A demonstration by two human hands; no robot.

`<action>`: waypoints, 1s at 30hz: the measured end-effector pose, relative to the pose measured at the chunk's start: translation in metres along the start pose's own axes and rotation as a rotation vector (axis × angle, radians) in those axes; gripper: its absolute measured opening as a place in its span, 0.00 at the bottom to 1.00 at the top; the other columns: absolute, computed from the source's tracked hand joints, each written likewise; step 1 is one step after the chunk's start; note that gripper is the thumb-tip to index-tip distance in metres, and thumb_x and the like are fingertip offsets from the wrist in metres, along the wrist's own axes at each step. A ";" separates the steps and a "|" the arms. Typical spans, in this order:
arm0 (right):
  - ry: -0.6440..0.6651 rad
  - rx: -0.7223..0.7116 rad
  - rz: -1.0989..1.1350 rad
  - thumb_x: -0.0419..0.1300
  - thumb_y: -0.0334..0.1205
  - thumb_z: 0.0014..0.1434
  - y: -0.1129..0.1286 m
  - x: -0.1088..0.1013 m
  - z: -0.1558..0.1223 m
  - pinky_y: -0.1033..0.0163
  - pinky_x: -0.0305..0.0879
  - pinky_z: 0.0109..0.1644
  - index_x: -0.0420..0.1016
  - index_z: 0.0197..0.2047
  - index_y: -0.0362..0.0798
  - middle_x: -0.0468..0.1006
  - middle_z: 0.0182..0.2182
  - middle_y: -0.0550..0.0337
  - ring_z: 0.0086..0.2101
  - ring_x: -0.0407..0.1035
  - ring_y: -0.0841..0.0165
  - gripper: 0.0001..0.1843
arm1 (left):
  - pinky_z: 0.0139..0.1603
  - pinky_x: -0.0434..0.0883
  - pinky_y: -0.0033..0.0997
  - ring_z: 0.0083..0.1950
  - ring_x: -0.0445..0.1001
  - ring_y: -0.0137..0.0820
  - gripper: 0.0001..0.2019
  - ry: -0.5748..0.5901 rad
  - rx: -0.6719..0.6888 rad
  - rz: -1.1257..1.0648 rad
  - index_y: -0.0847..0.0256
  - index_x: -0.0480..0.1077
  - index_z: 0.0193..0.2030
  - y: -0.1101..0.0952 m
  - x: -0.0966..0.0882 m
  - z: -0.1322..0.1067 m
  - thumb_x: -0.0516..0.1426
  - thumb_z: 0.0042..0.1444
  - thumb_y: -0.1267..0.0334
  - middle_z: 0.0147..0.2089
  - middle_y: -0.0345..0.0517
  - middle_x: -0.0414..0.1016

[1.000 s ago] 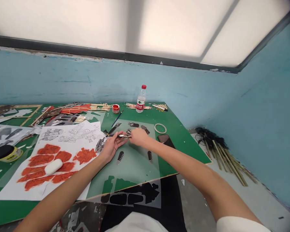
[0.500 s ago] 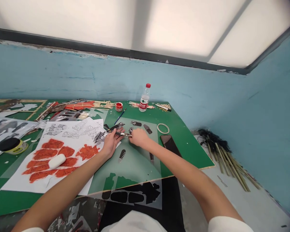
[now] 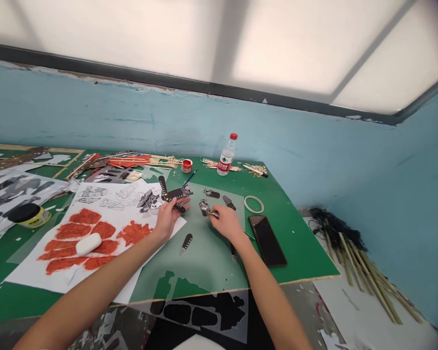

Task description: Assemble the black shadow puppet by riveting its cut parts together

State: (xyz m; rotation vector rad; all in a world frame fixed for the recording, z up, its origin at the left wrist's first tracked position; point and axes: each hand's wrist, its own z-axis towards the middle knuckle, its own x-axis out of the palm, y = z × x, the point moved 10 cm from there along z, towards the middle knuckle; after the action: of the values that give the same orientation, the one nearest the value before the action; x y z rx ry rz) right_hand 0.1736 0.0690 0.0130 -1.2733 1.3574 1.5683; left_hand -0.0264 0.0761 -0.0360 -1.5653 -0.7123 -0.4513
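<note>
My left hand [image 3: 168,218] rests at the edge of the white paper [image 3: 95,233], fingers closed on a jointed black cut-out figure [image 3: 172,194] with yellow dots. My right hand [image 3: 224,222] lies on the translucent plastic sheet [image 3: 200,253], fingers pinched on a small silver metal tool [image 3: 206,209]. Loose black cut-out pieces [image 3: 186,241] lie on the sheet near both hands, and others [image 3: 211,193] sit just beyond the tool.
On the green table [image 3: 299,253] lie a dark phone [image 3: 267,239], a tape ring [image 3: 253,204], a water bottle [image 3: 227,155], a red paint jar [image 3: 186,166] and a brush [image 3: 189,178]. Orange-painted shapes [image 3: 76,238] and a white oval block [image 3: 88,243] sit left. Bamboo sticks [image 3: 365,277] lie on the floor.
My hands have come apart. The left hand carried the black figure off to the left, the right hand kept the metal tool. The view swung slightly right.
</note>
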 end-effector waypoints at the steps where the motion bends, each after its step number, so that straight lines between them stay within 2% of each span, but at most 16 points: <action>1: -0.055 0.019 0.178 0.51 0.48 0.69 -0.009 -0.001 0.001 0.63 0.66 0.39 0.75 0.37 0.49 0.79 0.30 0.55 0.34 0.74 0.62 0.16 | 0.58 0.77 0.54 0.57 0.81 0.52 0.11 0.017 0.000 0.011 0.70 0.78 0.44 -0.001 0.002 0.000 0.61 0.63 0.62 0.52 0.64 0.83; 4: -0.176 0.089 0.867 0.55 0.62 0.65 -0.033 0.002 0.002 0.61 0.66 0.33 0.70 0.33 0.49 0.69 0.21 0.62 0.25 0.67 0.65 0.24 | 0.47 0.81 0.48 0.47 0.85 0.51 0.12 0.081 -0.025 0.077 0.71 0.80 0.41 0.000 0.008 -0.003 0.62 0.60 0.61 0.47 0.65 0.85; 6: -0.148 0.112 1.219 0.60 0.67 0.59 -0.036 0.011 0.003 0.61 0.66 0.30 0.71 0.35 0.49 0.66 0.19 0.66 0.22 0.63 0.67 0.26 | 0.38 0.81 0.42 0.39 0.85 0.48 0.14 0.158 -0.070 0.152 0.73 0.81 0.36 0.005 0.015 -0.007 0.62 0.59 0.59 0.42 0.65 0.85; 8: -0.052 0.111 1.398 0.65 0.67 0.56 -0.028 0.019 0.004 0.62 0.65 0.27 0.73 0.36 0.48 0.65 0.19 0.67 0.21 0.62 0.69 0.27 | 0.31 0.79 0.37 0.30 0.83 0.43 0.18 0.272 -0.132 0.247 0.74 0.81 0.31 0.012 0.023 -0.012 0.61 0.60 0.57 0.34 0.65 0.85; 12: 0.082 0.061 1.395 0.67 0.64 0.56 -0.010 0.028 0.001 0.63 0.65 0.25 0.74 0.34 0.48 0.66 0.18 0.67 0.20 0.63 0.70 0.26 | 0.25 0.74 0.31 0.23 0.79 0.38 0.23 0.478 -0.224 0.428 0.75 0.82 0.30 0.025 0.034 -0.027 0.57 0.63 0.54 0.24 0.62 0.81; 17: 0.116 0.058 1.326 0.69 0.62 0.55 -0.006 0.036 -0.001 0.64 0.64 0.26 0.77 0.39 0.47 0.67 0.20 0.68 0.21 0.63 0.71 0.25 | 0.24 0.74 0.32 0.21 0.78 0.37 0.21 0.592 -0.288 0.491 0.71 0.81 0.26 0.035 0.040 -0.037 0.59 0.59 0.55 0.23 0.58 0.81; 21: 0.140 0.072 1.483 0.69 0.61 0.55 -0.003 0.040 0.000 0.64 0.63 0.26 0.70 0.33 0.49 0.65 0.19 0.70 0.21 0.61 0.72 0.24 | 0.25 0.75 0.32 0.21 0.78 0.37 0.15 0.671 -0.341 0.535 0.66 0.81 0.23 0.038 0.046 -0.043 0.62 0.52 0.57 0.23 0.55 0.81; 25: 0.084 0.121 1.552 0.73 0.57 0.52 -0.009 0.041 0.001 0.63 0.64 0.26 0.61 0.28 0.51 0.64 0.18 0.70 0.20 0.61 0.72 0.27 | 0.26 0.74 0.30 0.22 0.78 0.36 0.10 0.699 -0.373 0.568 0.65 0.81 0.22 0.037 0.046 -0.045 0.64 0.48 0.60 0.22 0.51 0.81; 30: 0.103 0.135 1.559 0.72 0.55 0.51 -0.010 0.041 0.000 0.63 0.64 0.26 0.62 0.30 0.52 0.65 0.18 0.70 0.20 0.62 0.71 0.24 | 0.28 0.75 0.33 0.24 0.79 0.37 0.15 0.647 -0.362 0.551 0.65 0.80 0.23 0.038 0.041 -0.037 0.63 0.51 0.56 0.23 0.54 0.80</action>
State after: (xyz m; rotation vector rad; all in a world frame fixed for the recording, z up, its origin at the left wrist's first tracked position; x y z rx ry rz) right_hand 0.1712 0.0673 -0.0294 0.0449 2.7209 2.1849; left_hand 0.0336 0.0461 -0.0322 -1.7270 0.3123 -0.6432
